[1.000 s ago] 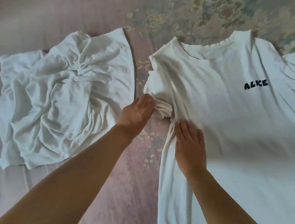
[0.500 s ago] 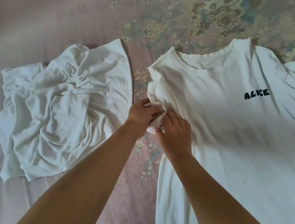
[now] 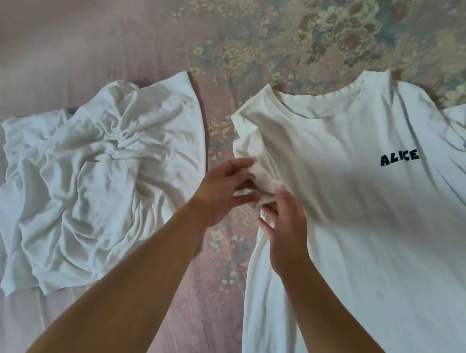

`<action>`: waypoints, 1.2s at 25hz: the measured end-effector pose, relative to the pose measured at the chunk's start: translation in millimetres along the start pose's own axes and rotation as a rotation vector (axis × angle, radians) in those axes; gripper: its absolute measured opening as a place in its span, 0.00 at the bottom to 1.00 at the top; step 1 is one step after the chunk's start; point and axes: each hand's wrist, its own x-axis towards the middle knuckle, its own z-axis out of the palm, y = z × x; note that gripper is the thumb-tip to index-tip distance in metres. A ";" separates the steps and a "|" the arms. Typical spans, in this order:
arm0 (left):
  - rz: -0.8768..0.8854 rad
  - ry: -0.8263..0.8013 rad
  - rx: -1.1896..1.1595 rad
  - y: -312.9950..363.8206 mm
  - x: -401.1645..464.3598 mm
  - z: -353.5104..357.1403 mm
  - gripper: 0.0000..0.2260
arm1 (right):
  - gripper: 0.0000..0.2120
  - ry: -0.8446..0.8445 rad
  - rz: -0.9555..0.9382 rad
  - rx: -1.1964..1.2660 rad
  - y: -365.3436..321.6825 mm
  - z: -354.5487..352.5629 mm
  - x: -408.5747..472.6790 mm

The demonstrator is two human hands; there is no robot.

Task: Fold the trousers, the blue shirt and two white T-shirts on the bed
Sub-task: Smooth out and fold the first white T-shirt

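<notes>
Head view looks down at the bed, which has a pink cover with flowers. My left hand and my right hand meet at the left sleeve of the printed T-shirt. The fingers of my left hand are curled and pinch the bunched sleeve cloth between thumb and fingertips. My right hand holds the same cloth from the other side, thumb on top; its other fingers are partly hidden, so I cannot tell how tightly they close.

The printed T-shirt lies spread, front up, with black letters "ALICE" on the chest and its collar away from me. Its other sleeve lies flat on the far side of the letters. The second T-shirt lies crumpled in a heap, left of the printed T-shirt, with a strip of bed between them.
</notes>
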 end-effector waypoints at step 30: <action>0.512 0.170 1.214 9.7 46.1 28.4 0.08 | 0.06 0.250 -0.107 0.035 -20.9 -36.9 20.2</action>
